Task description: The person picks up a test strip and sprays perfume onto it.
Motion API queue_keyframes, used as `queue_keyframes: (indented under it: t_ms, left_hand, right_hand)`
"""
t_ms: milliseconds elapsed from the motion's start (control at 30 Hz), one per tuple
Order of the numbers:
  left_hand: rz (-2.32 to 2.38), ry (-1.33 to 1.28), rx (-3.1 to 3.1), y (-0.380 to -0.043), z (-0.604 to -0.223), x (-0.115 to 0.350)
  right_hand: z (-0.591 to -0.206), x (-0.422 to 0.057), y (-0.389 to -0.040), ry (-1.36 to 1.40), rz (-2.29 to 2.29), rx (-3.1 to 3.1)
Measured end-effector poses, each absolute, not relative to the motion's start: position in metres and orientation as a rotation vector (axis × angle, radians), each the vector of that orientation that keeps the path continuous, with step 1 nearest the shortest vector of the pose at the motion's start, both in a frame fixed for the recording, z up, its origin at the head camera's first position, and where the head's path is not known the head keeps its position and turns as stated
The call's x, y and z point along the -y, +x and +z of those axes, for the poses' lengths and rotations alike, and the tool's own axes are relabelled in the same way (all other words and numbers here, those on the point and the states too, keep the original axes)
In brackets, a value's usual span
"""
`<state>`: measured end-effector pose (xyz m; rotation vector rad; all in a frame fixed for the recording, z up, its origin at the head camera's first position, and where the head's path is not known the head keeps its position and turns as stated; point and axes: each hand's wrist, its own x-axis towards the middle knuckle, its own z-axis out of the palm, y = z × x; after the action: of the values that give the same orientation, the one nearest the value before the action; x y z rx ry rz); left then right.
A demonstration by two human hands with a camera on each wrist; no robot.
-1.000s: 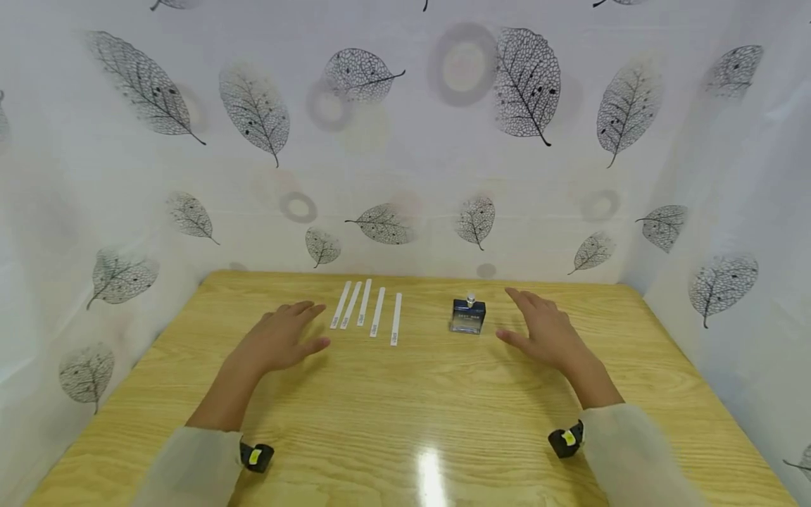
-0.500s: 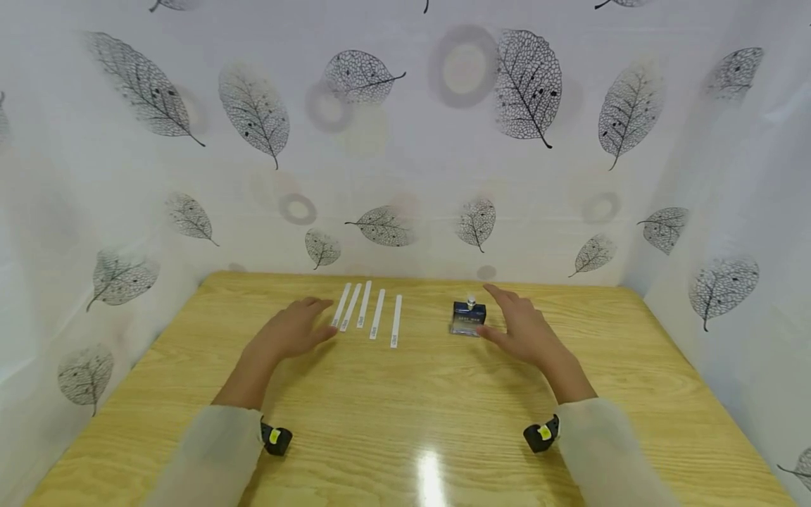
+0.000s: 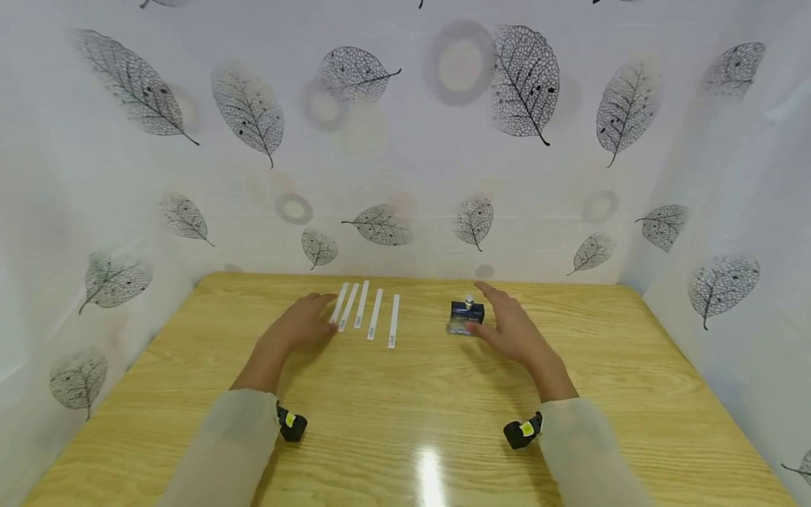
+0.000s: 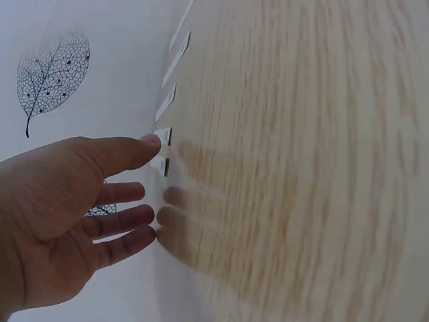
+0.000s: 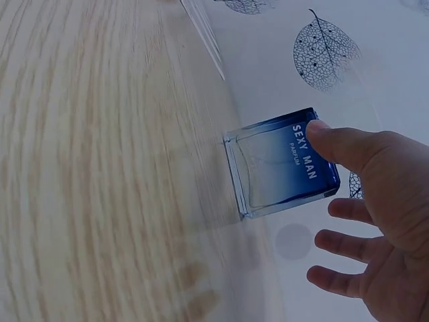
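Observation:
A perfume bottle of blue-to-clear glass stands upright toward the back of the table, its silver spray neck uncapped. My right hand is beside it with loosely extended fingers, the thumb overlapping the bottle's front; whether it touches cannot be told. In the right wrist view, lettering shows on the bottle. Several white paper test strips lie in a slanted row left of centre. My left hand hovers at the leftmost strip, fingers relaxed and partly covering it. The rightmost strip lies apart from the hand.
The wood-grain table meets a pale backdrop curtain with leaf prints at its back and both sides. Small black wrist cameras sit at the cuffs. A bright light reflection lies near the table's front.
Both hands have moved inward and slightly forward: the left toward the strips, the right toward the bottle, its thumb now in front of the glass. The strips and bottle stay in place.

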<state>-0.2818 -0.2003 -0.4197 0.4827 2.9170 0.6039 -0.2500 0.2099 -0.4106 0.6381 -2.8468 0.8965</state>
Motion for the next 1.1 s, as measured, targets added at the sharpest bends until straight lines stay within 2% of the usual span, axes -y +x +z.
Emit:
queue_keyframes:
  t_ms: [600, 1100]
  left_hand:
    - [0.729, 0.510, -2.892, -0.292, -0.422, 0.196]
    - [0.822, 0.434, -2.862, -0.300, -0.430, 0.202]
  right_hand:
    - [-0.426, -0.196, -0.255, 0.496, 1.196, 2.762]
    - [-0.430, -0.195, -0.257, 0.478, 1.237, 2.765]
